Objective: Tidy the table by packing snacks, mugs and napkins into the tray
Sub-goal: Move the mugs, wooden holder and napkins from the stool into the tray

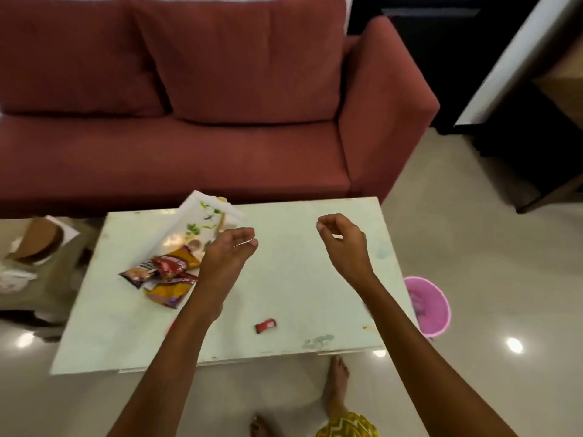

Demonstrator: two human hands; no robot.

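A white tray with a leaf print (193, 216) lies tilted at the table's far left edge. Snack packets overlap its near end: a red one (168, 266), an orange and purple one (168, 293) and a smaller one (138, 274). A small red wrapped sweet (265, 325) lies alone near the front of the table. My left hand (228, 250) hovers just right of the tray with its fingers curled, thumb against forefinger. My right hand (342, 239) hovers over the table's right half, curled the same way. I see nothing held in either hand.
The pale green table (299, 279) stands in front of a red sofa (189, 146). A pink bin (430, 305) sits on the floor at the table's right. Cardboard and clutter (38, 244) lie on the floor at left. My bare feet (337, 383) are below the front edge.
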